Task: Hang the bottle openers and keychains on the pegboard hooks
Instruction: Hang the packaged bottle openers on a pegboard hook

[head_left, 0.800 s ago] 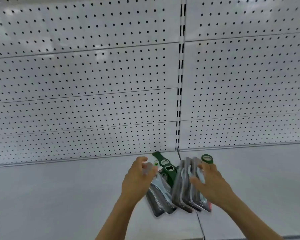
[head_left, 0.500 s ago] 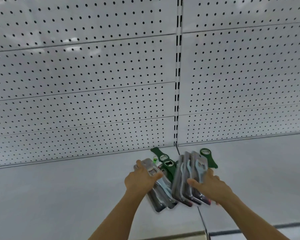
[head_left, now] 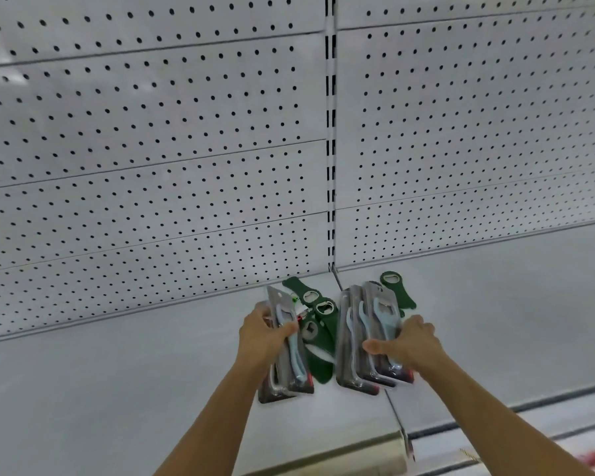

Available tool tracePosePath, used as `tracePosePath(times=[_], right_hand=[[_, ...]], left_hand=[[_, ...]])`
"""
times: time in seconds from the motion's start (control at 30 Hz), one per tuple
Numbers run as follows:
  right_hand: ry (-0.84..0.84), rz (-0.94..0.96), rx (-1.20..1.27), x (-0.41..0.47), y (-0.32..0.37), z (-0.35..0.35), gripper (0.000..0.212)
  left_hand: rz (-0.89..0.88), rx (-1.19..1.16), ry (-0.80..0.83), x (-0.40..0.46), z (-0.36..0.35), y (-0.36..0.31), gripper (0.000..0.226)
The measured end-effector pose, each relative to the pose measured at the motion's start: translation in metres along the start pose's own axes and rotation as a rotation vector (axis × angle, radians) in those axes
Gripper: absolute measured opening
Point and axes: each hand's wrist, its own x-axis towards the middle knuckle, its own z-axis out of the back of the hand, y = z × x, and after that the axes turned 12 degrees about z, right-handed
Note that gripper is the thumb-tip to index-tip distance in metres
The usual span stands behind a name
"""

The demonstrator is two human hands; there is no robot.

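While the left hand (head_left: 263, 333) grips one packaged-opener stack (head_left: 285, 352) and the right hand (head_left: 409, 345) clasps another stack (head_left: 368, 334), fingers curled, gathering continues; next needs pegboard (head_left: 152, 166) hooks, none visible

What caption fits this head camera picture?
Left hand and right hand each grip packaged bottle openers on a white shelf.

green bottle openers (head_left: 318, 333): 4 | blister-pack stacks (head_left: 364, 341): 2 | pegboard panels (head_left: 152, 149): 2
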Motion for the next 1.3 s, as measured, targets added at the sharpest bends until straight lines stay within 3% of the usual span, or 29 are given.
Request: tracePosePath(times=[0.1, 0.23, 0.3, 0.4, 0.7, 0.93, 1.3], right_hand=[[0.086, -0.019, 0.108, 0.01, -0.004, 0.0, 0.128], [0.113, -0.016, 0.22, 0.041, -0.045, -0.021, 0.128], [0.05, -0.003, 0.31, 0.02, -0.03, -0.015, 0.111], [-0.101, 0.007, 0.518, -0.017, 0.005, -0.003, 0.06], [-0.311, 0.213, 0.861, -0.051, -0.003, 0.03, 0.021], [-0.441, 0.283, 0.925, -0.075, -0.068, 0.101, 0.013], [-0.649, 0.251, 1.013, -0.152, -0.254, 0.235, 0.013]], left_hand=[[-0.011, -0.087, 0.041, -0.005, 0.003, 0.005, 0.034], [-0.014, -0.127, 0.05, -0.014, 0.008, 0.013, 0.036], [-0.028, -0.12, 0.054, -0.017, 0.011, 0.013, 0.034], [-0.06, -0.121, 0.049, -0.023, 0.012, 0.01, 0.035], [-0.202, -0.172, 0.095, -0.048, -0.017, -0.023, 0.037], [-0.305, -0.149, 0.222, -0.091, -0.103, -0.075, 0.035], [-0.359, -0.207, 0.407, -0.213, -0.316, -0.115, 0.037]])
